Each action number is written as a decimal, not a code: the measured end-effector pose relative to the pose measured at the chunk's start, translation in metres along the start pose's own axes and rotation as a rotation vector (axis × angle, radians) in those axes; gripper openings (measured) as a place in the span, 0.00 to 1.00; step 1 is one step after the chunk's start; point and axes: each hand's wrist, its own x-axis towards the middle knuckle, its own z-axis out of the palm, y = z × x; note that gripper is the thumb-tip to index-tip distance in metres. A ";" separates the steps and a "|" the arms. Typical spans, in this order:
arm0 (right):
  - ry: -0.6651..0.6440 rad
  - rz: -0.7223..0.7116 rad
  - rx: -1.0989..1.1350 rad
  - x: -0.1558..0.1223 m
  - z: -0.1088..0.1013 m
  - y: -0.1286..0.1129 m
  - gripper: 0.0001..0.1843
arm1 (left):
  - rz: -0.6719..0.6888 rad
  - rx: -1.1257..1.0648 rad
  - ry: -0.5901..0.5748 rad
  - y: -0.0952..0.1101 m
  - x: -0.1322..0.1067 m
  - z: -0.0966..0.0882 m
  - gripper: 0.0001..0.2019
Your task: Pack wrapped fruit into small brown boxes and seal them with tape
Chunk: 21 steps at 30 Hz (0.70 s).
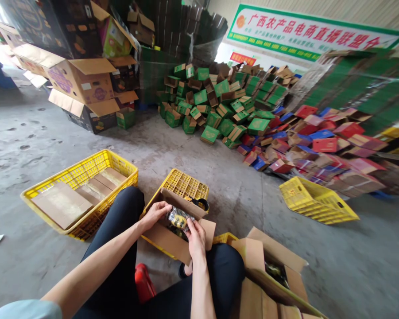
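I sit with an open brown carton (172,241) resting on a yellow crate (186,184) between my knees. My left hand (155,213) and my right hand (195,237) both grip a small clear plastic packet (178,218) with dark and yellow contents, held over the carton's opening. The fingers of each hand are closed on an end of the packet. A dark round item (201,204) lies on the crate just behind the carton.
A yellow crate (81,175) with flat cardboard pieces stands at my left. An open carton (272,270) sits by my right knee. Another yellow crate (315,201) lies tipped at the right. Heaps of green, red and blue small boxes (252,119) and stacked cartons (83,79) fill the back.
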 end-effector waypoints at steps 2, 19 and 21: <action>0.004 -0.002 0.009 0.000 0.000 -0.001 0.23 | -0.025 -0.036 -0.049 0.002 -0.002 0.001 0.27; -0.023 -0.007 0.028 0.000 0.002 0.000 0.25 | -0.059 -0.100 -0.281 0.001 -0.005 0.002 0.28; -0.034 -0.005 0.021 0.000 0.002 0.000 0.25 | -0.052 -0.105 -0.285 0.002 -0.006 0.001 0.27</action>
